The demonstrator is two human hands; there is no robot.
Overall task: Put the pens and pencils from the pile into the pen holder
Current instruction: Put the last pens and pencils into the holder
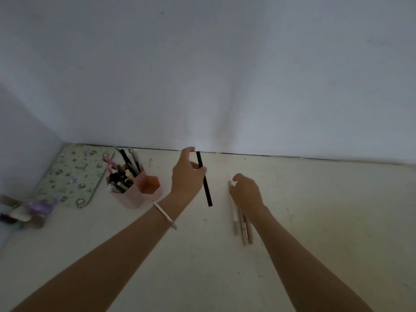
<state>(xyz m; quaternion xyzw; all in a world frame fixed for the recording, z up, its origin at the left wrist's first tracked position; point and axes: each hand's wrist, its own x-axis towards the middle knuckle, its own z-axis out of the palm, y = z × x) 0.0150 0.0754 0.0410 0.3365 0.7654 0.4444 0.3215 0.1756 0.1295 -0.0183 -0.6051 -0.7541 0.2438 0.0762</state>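
Desk (315, 221) surface, pale and bare over most of its width, runs back to a white wall, and everything on it sits toward the left or the middle. A flowered mat (74, 174) lies flat in the far left corner, out of the working area, with a blurred heap of small bottles (24, 215) nearer its front edge. The pen holder (137, 188), pink with several upright cells, stands just right of the mat; its rear cells are crowded with pens leaning outward, while the front right cell looks empty, likely the easiest slot to fill next. The left hand (185, 176) is raised between holder and pile, with thumb and fingers pinching a black pen (204, 179) near its upper half so the shaft hangs nearly upright, a hold that suits dropping it end-first into a cell. The right hand (246, 191) rests low on the pile (243, 224), a few pale pens lying side by side, fingers curled onto the top of a cream one; whether it has truly gripped it I cannot tell. A thin white bracelet (165, 216) circles the left wrist.
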